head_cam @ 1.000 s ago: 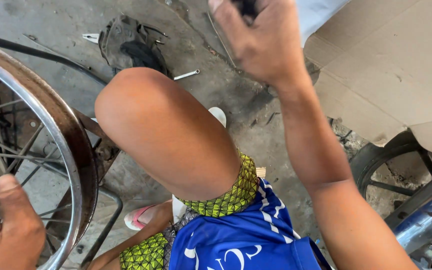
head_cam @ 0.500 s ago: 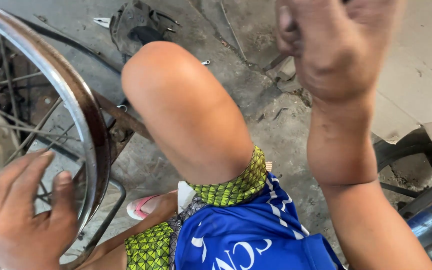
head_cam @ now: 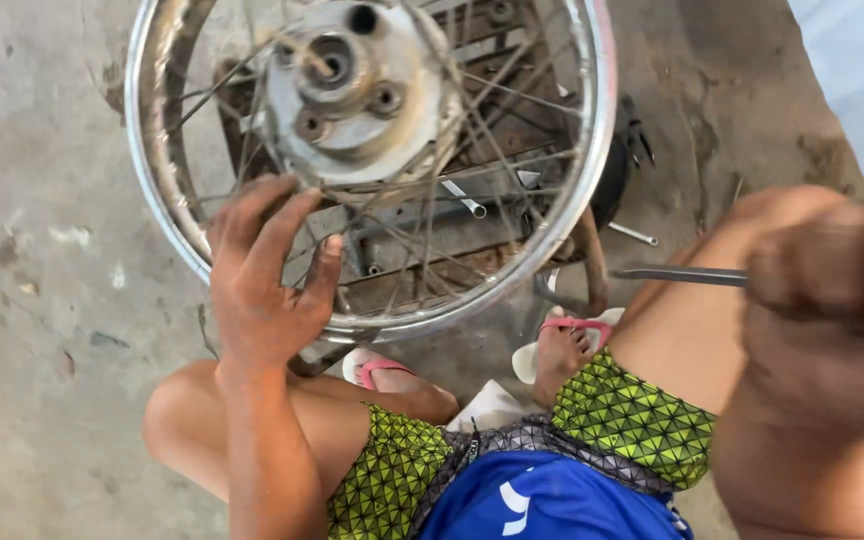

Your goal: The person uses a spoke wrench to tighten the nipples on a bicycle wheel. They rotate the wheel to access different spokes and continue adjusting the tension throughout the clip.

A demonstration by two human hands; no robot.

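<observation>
Now looking straight down through the spoked wheel (head_cam: 372, 160), earlier only edging in at frame left; knee no longer filling centre. Left hand (head_cam: 267, 275) lying open, fingers spread over spokes and chrome rim at the wheel's lower left, not clamping. Right hand (head_cam: 832, 290), earlier raised at frame top, now sitting blurred at right, closed round a thin metal tool (head_cam: 677, 273). Tool running horizontal, free end pointing left toward the rim, just beside it.
</observation>
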